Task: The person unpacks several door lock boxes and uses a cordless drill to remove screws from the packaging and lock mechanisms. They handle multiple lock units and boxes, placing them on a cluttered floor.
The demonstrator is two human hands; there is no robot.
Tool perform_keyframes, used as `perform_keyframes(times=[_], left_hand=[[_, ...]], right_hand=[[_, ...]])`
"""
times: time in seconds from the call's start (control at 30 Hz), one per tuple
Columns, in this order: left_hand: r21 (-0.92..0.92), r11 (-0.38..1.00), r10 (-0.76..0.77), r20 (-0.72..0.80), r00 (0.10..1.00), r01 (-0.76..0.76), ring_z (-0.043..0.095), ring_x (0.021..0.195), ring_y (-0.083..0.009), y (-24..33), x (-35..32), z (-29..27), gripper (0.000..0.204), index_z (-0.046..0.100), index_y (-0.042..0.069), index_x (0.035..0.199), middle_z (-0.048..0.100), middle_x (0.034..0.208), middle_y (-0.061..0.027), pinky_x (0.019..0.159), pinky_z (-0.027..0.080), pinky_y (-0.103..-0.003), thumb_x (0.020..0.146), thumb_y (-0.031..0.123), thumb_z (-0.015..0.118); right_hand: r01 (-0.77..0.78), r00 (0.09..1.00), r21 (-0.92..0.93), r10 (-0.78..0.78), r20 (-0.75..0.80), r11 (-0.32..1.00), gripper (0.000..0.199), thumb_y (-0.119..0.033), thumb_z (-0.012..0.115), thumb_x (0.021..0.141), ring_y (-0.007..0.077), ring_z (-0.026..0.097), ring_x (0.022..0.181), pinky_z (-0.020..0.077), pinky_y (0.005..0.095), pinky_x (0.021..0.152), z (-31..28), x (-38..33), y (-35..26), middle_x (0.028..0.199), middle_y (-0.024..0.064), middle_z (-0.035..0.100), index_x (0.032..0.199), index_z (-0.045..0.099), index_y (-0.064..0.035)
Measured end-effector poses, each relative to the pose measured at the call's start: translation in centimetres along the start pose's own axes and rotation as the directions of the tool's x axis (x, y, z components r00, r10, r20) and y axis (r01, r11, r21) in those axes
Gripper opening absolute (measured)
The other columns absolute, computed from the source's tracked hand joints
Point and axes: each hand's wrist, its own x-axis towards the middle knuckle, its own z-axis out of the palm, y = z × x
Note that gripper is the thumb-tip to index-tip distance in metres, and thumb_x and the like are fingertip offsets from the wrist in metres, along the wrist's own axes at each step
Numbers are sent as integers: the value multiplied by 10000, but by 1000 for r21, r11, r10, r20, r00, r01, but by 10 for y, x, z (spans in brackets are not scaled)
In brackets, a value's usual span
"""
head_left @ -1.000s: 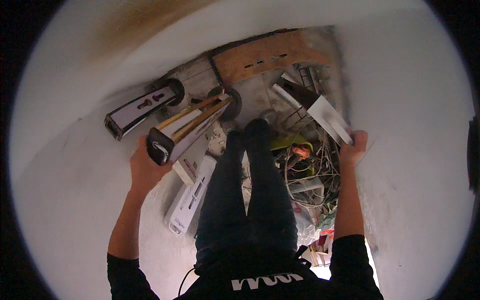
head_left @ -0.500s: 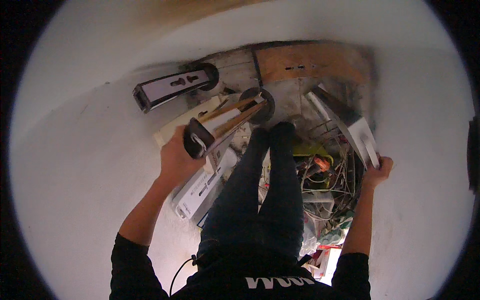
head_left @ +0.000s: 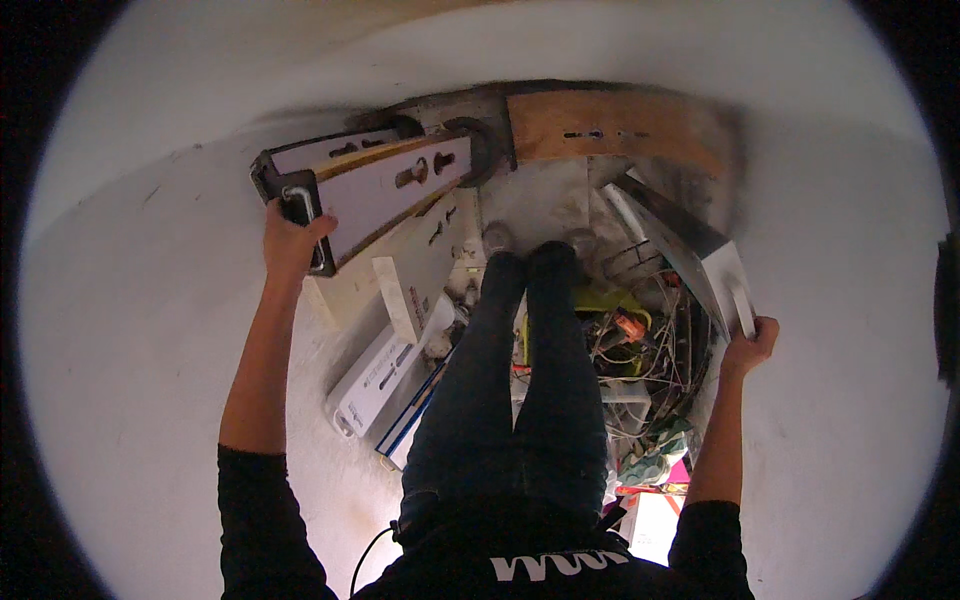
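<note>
Since half a second ago, our left grip [head_left: 293,243] has swung the long case [head_left: 395,190] leftward, so that its pale slotted side shows more fully and its near end overlaps a second case [head_left: 325,157] in view; we cannot tell whether the two touch. That grip is closed on the dark near end, by the metal handle [head_left: 305,200], with our thumb over the edge. Our right grip [head_left: 752,345] is closed at the near end of the metal box [head_left: 690,240], by its pale handle [head_left: 740,303]; the box slants on our right. To the left of our legs [head_left: 465,400] are a white carton [head_left: 403,295] and a long white box [head_left: 368,390]; to their right, a yellow tub [head_left: 602,298] and tangled wires [head_left: 660,365].
</note>
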Motion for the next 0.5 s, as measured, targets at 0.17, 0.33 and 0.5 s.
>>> perform_keyframes(times=[0.17, 0.33, 0.5], left_hand=[[45, 996, -76, -93, 993, 81, 583, 774, -243, 11, 33, 46, 702, 439, -46, 1054, 567, 914, -157, 672, 464, -314, 532, 311, 743], [-53, 977, -210, -30, 977, 208, 585, 776, -244, -34, 88, 74, 714, 444, -79, 1048, 568, 916, -177, 666, 479, -321, 523, 292, 755], [167, 972, -134, -192, 972, 167, 569, 876, -311, -17, 88, 107, 824, 449, -90, 1064, 560, 982, -213, 784, 441, -372, 494, 426, 747]], right_hand=[[-9, 1000, -4, 9, -25, 1000, 148, 26, 622, 682, 261, 459, 658, 390, 332, 610, -2, -3, 6, 690, 95, 460, 688, 481, -17], [19, 999, 36, -18, -27, 999, 153, -22, 628, 733, 271, 455, 652, 391, 349, 585, -3, 4, -7, 689, 106, 453, 686, 483, -20], [56, 998, -19, -57, -38, 998, 144, -12, 631, 714, 271, 471, 666, 393, 350, 582, -6, -3, 2, 710, 108, 474, 693, 489, -18]])
